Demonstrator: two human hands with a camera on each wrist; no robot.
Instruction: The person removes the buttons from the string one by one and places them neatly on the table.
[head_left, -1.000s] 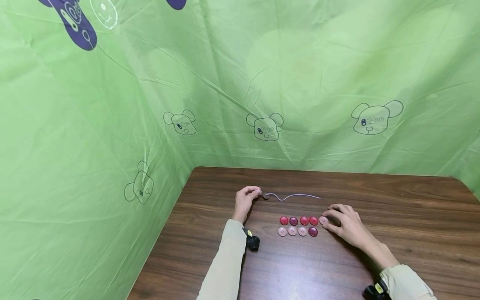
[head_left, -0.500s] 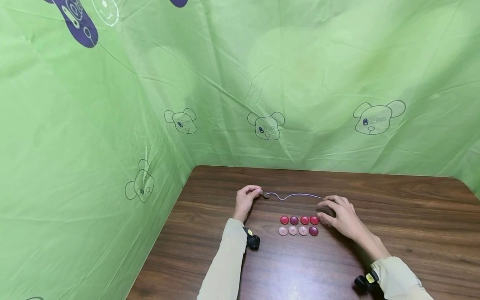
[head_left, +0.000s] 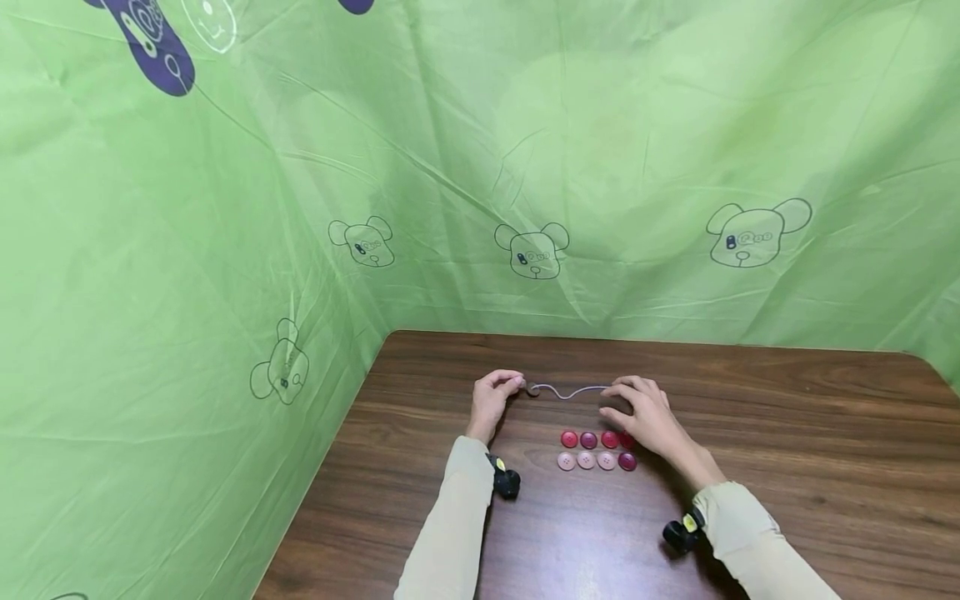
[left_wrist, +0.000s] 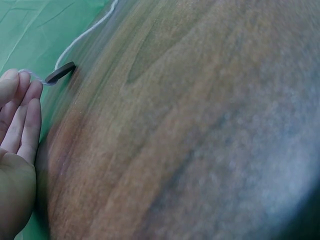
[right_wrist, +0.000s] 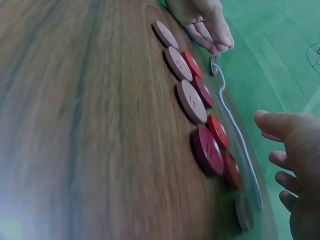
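Observation:
My left hand (head_left: 491,404) pinches one end of a pale lilac cord (head_left: 566,395) between thumb and fingertips. Close to those fingertips, a dark button (left_wrist: 60,73) hangs threaded on the cord, tilted on its edge. The rest of the cord runs in a wavy line to the right across the table. Over its far end is my right hand (head_left: 639,414), fingers spread from the thumb and nothing between them. In the right wrist view, that hand (right_wrist: 295,165) appears beside the cord, apart from it. The cord's tail is hidden behind the hand in the head view.
Two rows of buttons lie just in front of the cord: red and plum ones (head_left: 588,440) behind, pink ones (head_left: 585,461) and a plum one (head_left: 627,461) nearer. Another button (right_wrist: 244,213) lies at the row's right end. Green cloth (head_left: 637,208) hangs behind the wooden table (head_left: 435,367).
My right hand has left the pink button at the row's right end and moved left and away from me, over the cord. My left hand has stayed put.

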